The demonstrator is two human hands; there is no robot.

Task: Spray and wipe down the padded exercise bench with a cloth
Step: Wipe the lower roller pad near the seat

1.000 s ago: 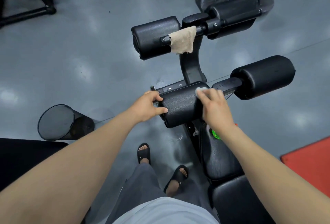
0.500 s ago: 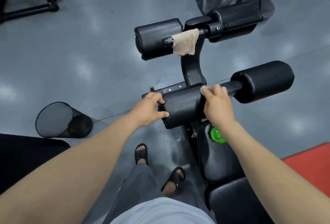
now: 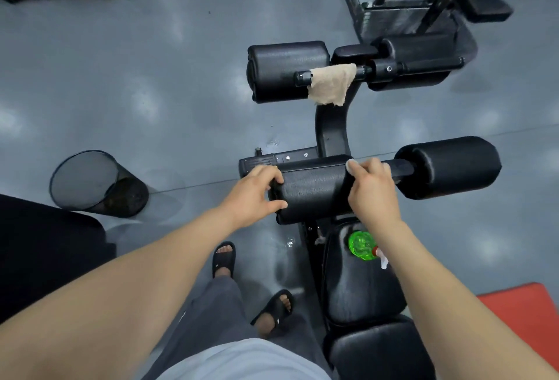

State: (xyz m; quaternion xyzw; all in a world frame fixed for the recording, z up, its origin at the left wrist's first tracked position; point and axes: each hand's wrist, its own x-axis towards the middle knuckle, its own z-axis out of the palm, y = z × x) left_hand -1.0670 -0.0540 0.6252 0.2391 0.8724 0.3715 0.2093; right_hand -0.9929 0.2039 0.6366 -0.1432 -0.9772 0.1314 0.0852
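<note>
On the bench's near roller pad [image 3: 314, 189], my left hand [image 3: 254, 195] grips the left end, fingers curled over it and thumb beneath. My right hand [image 3: 373, 192] curls over the pad's right end, pinning a white cloth [image 3: 351, 164] there; only a corner shows past the fingertips. Beside that forearm, a green spray bottle [image 3: 361, 244] sits on the seat pad [image 3: 357, 295]; I can't read its fill level. A tan cloth [image 3: 331, 84] hangs over the far roller's bar. Left of the bench, a black mesh bin [image 3: 90, 183] stands on the floor; I cannot tell its contents.
</note>
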